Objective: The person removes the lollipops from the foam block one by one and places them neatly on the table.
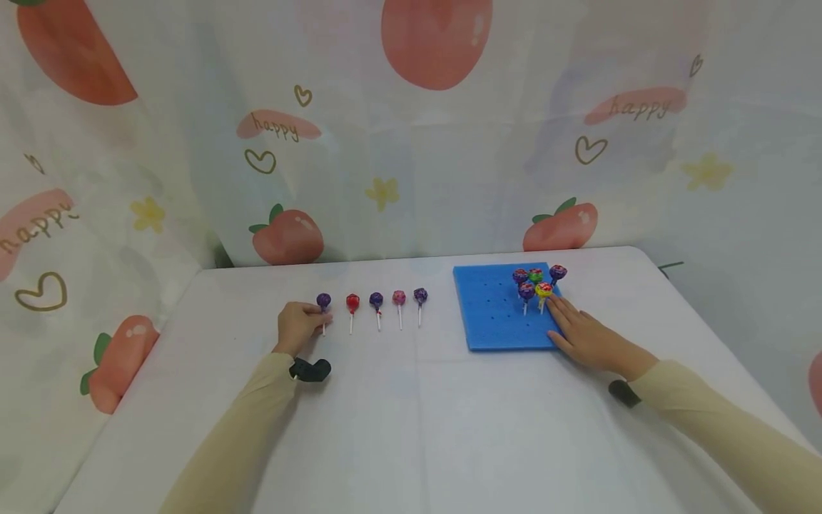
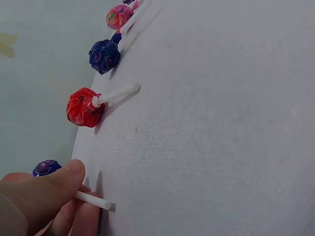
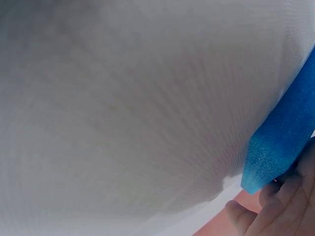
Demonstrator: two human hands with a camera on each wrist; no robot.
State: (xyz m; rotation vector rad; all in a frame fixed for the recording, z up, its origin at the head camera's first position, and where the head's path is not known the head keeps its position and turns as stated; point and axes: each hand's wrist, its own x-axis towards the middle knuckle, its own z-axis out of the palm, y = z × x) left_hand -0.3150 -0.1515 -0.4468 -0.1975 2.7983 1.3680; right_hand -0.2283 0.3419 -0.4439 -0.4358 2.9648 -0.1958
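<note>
Nearest: tan left sleeve (image 1: 231,435), between seven and eight o'clock in the head view. Left hand (image 1: 297,326) beyond it at eight, fingers pinching a purple lollipop (image 1: 324,300) by the stick; whether it is off the counter (image 1: 411,428), cannot tell. From its three o'clock side runs the rest of the row: red lollipop (image 1: 352,303), blue lollipop (image 1: 376,300), pink lollipop (image 1: 399,298), dark purple lollipop (image 1: 420,295), all lying down, sticks toward six. Further right, near four o'clock, a blue board (image 1: 478,325) pricked with small holes. At the board's two o'clock stand three purple-wrapped lollipops (image 1: 526,290), a green lollipop (image 1: 536,273) and a yellow lollipop (image 1: 543,290). Right hand (image 1: 581,339) at the board's four o'clock, fingers fairly straight, resting over the edge, grasping nothing. Right sleeve (image 1: 726,421) behind.

Handling, judged by eye: lollipops light, ball hard, wrapper probably slick, stick stiff but thin, might bend under side load. Best hold: the stick, just under the ball. Board looks like foam: light, easily dented, liable to skid; steady it by an edge.

Count: five lollipops in the row, pinched one included; five at the board. One board, two hands. Holes too small to count surely.
</note>
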